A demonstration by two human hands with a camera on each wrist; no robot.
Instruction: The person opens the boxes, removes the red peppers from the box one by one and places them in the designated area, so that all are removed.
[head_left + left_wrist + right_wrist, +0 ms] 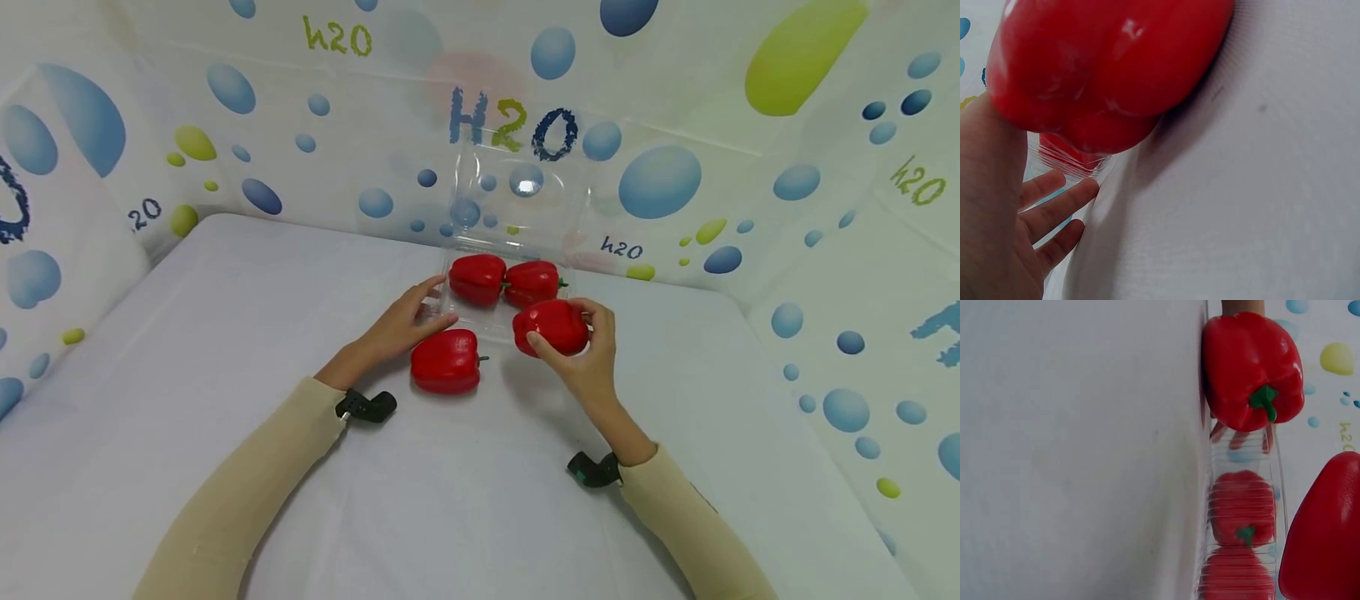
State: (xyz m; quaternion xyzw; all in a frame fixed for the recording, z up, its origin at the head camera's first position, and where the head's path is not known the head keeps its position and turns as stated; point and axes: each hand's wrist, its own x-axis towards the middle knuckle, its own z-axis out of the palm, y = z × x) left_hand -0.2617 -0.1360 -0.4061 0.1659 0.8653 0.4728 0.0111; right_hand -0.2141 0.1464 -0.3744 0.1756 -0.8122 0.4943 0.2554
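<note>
Four red peppers [551, 327] (green stems), a clear plastic tray [517, 192], a white surface [225, 333], beige sleeves [247, 475], blue-and-green bubble backdrop [660, 179].

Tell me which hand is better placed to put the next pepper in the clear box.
Right. The right hand already grips a pepper at the clear box edge; the left hand only steadies the box, the loose pepper beside it.

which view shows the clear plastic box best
The head view: the whole clear plastic box shows, lid up, two red peppers inside, left hand at its left edge. The right wrist view shows it side-on with both peppers; the left wrist view shows only a ribbed corner.
</note>
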